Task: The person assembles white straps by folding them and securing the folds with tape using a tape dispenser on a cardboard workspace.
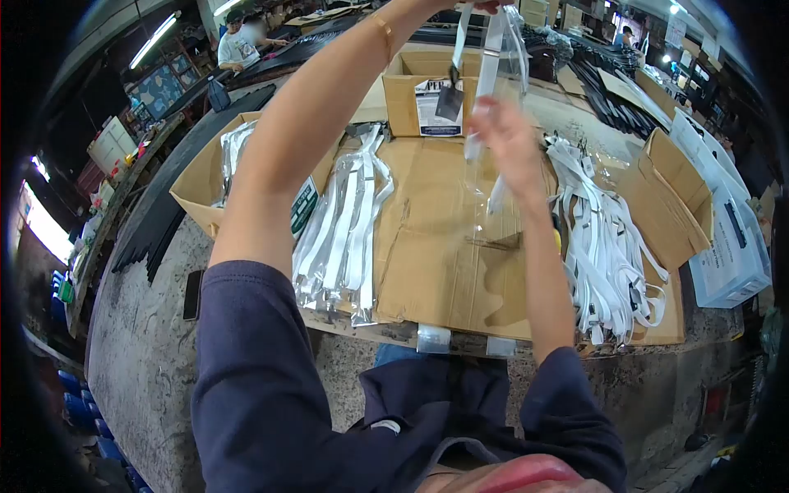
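Note:
My left hand [491, 5] is raised at the top edge, mostly cut off, its visible fingers closed on a white strap [491, 62] that hangs down with a clear plastic bag [516, 57]. A dark tag [449, 103] dangles beside it. My right hand [505, 141] is at the lower part of the hanging strap; motion smears its fingers, so their grip is unclear. Bagged white straps [355, 222] lie in a row on the cardboard sheet [419, 238]. Loose white straps [604, 246] are heaped on its right side.
Behind the cardboard sheet stands an open box [403, 103] with a printed label. Another open box [197, 193] is at left, partly behind my left arm. A tilted box [670, 197] stands right. A phone [192, 296] lies at left. Two people [238, 45] are in the left background.

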`<move>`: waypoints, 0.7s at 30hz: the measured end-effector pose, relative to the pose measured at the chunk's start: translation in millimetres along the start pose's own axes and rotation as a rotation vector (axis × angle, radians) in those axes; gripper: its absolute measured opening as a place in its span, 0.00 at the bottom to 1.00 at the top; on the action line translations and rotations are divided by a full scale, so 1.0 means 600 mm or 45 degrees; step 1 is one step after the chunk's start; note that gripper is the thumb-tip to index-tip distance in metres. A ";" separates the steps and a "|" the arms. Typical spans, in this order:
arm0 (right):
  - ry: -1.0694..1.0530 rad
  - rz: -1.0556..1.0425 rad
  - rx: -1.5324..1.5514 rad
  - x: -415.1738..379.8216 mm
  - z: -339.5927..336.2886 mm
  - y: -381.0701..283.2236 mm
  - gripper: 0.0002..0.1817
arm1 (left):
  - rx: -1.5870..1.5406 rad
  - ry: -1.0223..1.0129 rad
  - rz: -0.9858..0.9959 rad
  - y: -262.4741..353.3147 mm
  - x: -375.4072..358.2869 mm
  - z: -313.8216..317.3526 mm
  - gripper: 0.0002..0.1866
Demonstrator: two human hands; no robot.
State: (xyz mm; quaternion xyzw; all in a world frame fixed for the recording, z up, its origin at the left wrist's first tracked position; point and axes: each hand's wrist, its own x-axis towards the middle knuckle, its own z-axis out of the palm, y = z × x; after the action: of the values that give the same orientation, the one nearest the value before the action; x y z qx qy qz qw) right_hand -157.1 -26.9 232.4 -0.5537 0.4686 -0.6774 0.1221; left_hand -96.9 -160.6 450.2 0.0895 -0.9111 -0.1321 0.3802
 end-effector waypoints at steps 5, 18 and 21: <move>-0.481 0.453 1.861 -0.039 0.026 0.165 0.53 | -0.384 0.074 -0.238 -0.060 -0.201 0.047 0.13; -1.161 1.261 -0.330 -0.266 -0.046 0.149 0.24 | -0.600 0.348 -1.264 -0.025 -0.709 0.156 0.08; -0.951 1.207 -0.296 -0.303 -0.009 0.088 0.09 | -0.699 0.299 -1.361 -0.003 -0.744 0.175 0.07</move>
State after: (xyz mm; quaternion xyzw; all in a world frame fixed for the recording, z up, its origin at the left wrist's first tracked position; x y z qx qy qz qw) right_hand -115.6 72.2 76.1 -0.4946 0.6603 -0.2538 0.5049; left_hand 138.0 -26.6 80.0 0.4468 -0.6247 -0.5238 0.3684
